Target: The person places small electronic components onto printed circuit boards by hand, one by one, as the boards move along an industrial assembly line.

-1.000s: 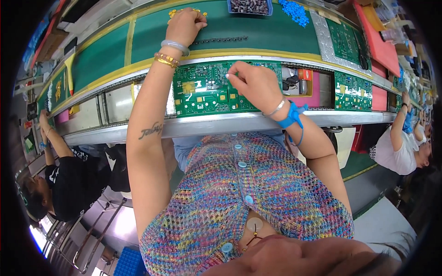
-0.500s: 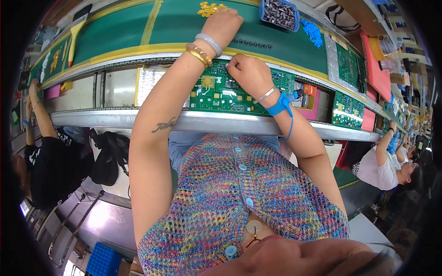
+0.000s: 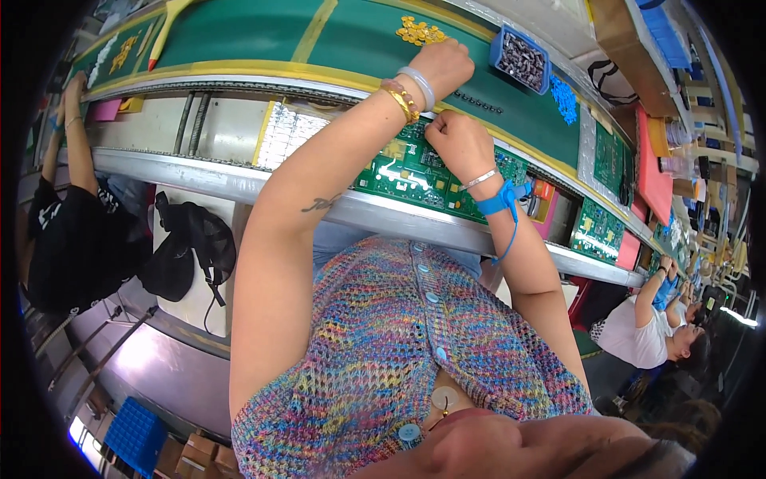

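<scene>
Right hand (image 3: 456, 142) is pressing down with fingers bunched on the far edge of the green circuit board (image 3: 415, 172), seemingly seating a small part (too small to make out), while the left hand (image 3: 444, 65) is resting curled on the green belt (image 3: 359, 36) just beyond, nothing visible in its grip. The board is lying in the conveyor track at the person's front, within easy reach. Yellow parts (image 3: 420, 33) and a blue bin (image 3: 520, 59) of dark pieces are sitting near the left hand, likely as supply.

Bright even light, sharp, fisheye-bent edges
</scene>
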A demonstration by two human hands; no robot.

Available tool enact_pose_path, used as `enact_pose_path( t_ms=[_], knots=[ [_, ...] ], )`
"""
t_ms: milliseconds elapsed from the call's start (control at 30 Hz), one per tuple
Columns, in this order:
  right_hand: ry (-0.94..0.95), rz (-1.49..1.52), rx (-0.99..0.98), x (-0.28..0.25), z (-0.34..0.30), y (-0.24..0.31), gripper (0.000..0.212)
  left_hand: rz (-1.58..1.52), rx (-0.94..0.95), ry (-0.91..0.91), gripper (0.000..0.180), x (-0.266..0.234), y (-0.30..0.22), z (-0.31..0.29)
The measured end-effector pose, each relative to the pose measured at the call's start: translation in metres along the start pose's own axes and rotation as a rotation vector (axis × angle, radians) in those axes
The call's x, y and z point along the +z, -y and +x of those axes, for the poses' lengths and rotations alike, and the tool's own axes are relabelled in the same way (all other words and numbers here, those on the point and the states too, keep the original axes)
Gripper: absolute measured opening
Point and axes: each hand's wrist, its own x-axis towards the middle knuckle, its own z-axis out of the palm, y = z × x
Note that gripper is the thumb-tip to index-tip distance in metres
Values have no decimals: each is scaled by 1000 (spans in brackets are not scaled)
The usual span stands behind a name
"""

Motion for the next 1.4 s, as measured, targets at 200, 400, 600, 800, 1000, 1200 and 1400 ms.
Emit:
enact_pose_path(
  t_ms=[200,400,600,800,1000,1200,1400],
  knots=[
    [4,-66,-22,-2,3,3,22,-82,-118,-122,13,5,-1,4],
    [-245,-13,-46,-59,11,-39,20,-446,-323,-157,16,-56,1,-65],
    [-460,-101,-278,-84,76,-114,11,-833,-630,66,12,-109,-12,-152],
    [-469,-192,-388,-71,100,-126,16,-674,-720,54,12,-115,-38,-187],
    [-488,-100,-335,-78,81,-111,15,-514,-711,23,9,-102,-55,-190],
    [-414,133,-302,-77,26,-90,15,-372,-655,50,10,-100,-58,-188],
    [-346,187,-276,-72,5,-92,14,-324,-634,92,8,-102,-62,-185]
  ],
)
